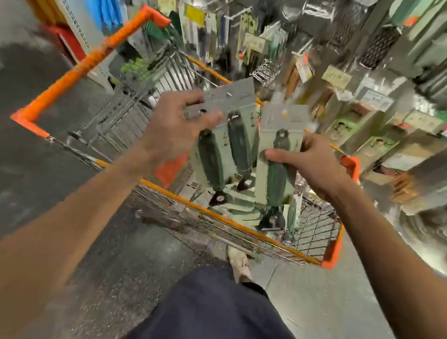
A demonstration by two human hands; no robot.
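Note:
My left hand [177,125] grips two overlapping grey cards [231,100], each carrying a dark green handled tool [212,159], with my thumb across the front. My right hand [309,162] pinches a third such carded tool [276,181] by its middle. All of them hang over the wire shopping cart [204,209] with orange rim. More of the same carded tools [240,207] lie in the cart's basket. The whole view is blurred by motion.
The cart's orange handle [89,62] reaches up to the left. Shop racks with hanging packaged kitchen goods [338,79] fill the top and right. Grey floor [21,174] lies on the left. My dark trouser leg [216,321] and shoe [239,266] stand behind the cart.

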